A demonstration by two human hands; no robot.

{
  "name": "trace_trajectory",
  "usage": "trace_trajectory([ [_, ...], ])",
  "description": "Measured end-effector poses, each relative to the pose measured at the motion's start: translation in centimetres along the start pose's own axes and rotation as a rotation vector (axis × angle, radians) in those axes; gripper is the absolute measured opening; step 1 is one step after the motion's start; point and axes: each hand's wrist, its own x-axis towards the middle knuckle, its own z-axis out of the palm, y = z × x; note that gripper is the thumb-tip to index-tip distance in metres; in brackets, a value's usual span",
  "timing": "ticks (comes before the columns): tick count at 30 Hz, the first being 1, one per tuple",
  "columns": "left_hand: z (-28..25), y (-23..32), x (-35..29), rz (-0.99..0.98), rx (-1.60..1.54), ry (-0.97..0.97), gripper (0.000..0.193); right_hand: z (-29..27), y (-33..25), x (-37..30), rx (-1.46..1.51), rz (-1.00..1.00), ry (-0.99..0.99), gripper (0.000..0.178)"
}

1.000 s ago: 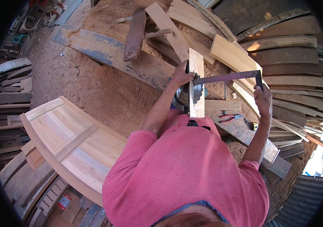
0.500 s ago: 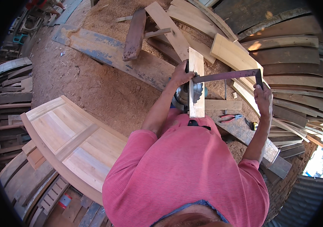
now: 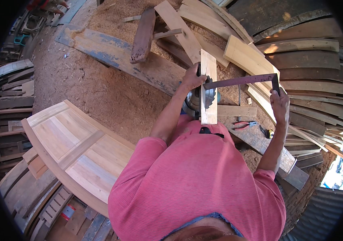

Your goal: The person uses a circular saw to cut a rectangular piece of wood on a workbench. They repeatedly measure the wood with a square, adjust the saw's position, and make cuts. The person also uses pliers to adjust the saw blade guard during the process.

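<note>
A circular saw (image 3: 192, 101) rests at my lap with its toothed blade (image 3: 210, 95) showing across the face of a narrow pale board (image 3: 208, 116). My left hand (image 3: 193, 78) is closed around the far left edge of the board and saw, its thumb on the board's face. In my right hand (image 3: 280, 105), off to the right, is the short dark arm of an L-shaped carpenter's square (image 3: 243, 80). The square's long arm reaches left, its end touching or nearly touching the board beside my left thumb and the blade. The fingers beneath the board are hidden.
Pliers (image 3: 245, 125) and a tape measure (image 3: 267, 132) lie on the plank at right. A panelled wooden door (image 3: 79, 154) leans at left. Stacked boards (image 3: 308, 86) line the right side, loose planks (image 3: 183, 32) lie ahead, and sawdust covers the ground (image 3: 99, 92).
Both hands, the square, the saw and the board hold nearly the same positions. The view has shifted very slightly.
</note>
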Motion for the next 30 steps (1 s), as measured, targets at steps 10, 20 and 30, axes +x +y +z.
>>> trace_trajectory([
  [10,-0.1,0.2,-0.1,0.016,-0.008,0.002,0.079,-0.2,0.3,0.6,0.009,0.016,-0.031,0.029],
  [20,-0.3,0.9,-0.1,-0.023,-0.014,-0.004,0.078,0.2,0.1,1.0,-0.03,0.05,-0.033,0.03],
  [30,-0.2,0.5,0.4,-0.018,-0.011,0.001,0.08,0.2,0.1,2.2,-0.047,0.103,-0.056,0.034],
])
